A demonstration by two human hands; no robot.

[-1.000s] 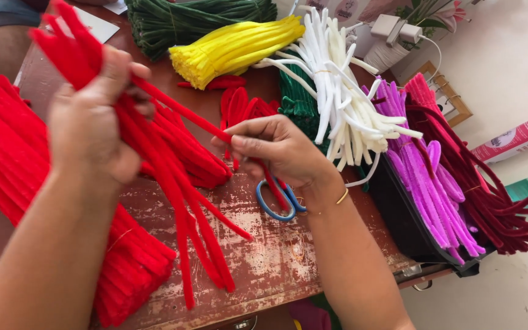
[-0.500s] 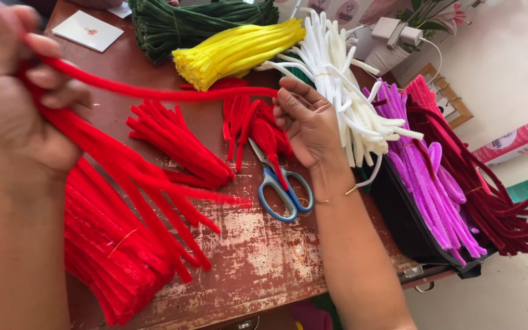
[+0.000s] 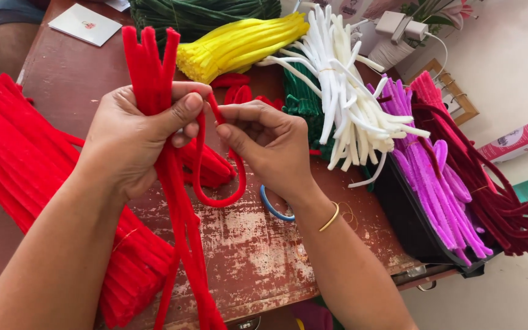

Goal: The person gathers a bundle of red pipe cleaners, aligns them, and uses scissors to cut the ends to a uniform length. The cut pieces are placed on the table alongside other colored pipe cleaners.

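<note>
Centre frame, above the worn red-brown table [image 3: 258, 244]: left hand [image 3: 132, 137] is fisted around a bunch of red pipe cleaners [image 3: 154, 67], thumb clamped across the front. Bunch stands roughly upright; top ends stick out above the fist, long tails hang below it past the table edge toward the bottom of frame.

Right hand [image 3: 270, 143] sits just beside the left, fingers curled, thumb and forefinger pinching a single red pipe cleaner [image 3: 218, 198]. That strand runs from the pinch down into a U-shaped loop hanging between the two hands, then back up to the left fist. Thin gold bangle [image 3: 330, 217] on the right wrist.

Under the right wrist: blue scissor handle [image 3: 273, 209] lying on the table, blades hidden by the hand. Behind the hands, a short red pile [image 3: 212, 165] on the table, partly covered.

Left of the left forearm: large heap of red pipe cleaners [image 3: 7, 146] lying flat, running under the arm to the near edge.

Far side of table: yellow bundle [image 3: 239, 43], dark green bundle [image 3: 203, 13] behind it, white bundle [image 3: 343, 98] fanned out to the right, a darker green batch [image 3: 300, 98] under the white.

Right edge: black tray [image 3: 410, 226] holding purple pipe cleaners [image 3: 429, 165], with maroon ones [image 3: 496, 195] spilling over its outer side.

Top left: white card [image 3: 85, 24] on the table.
</note>
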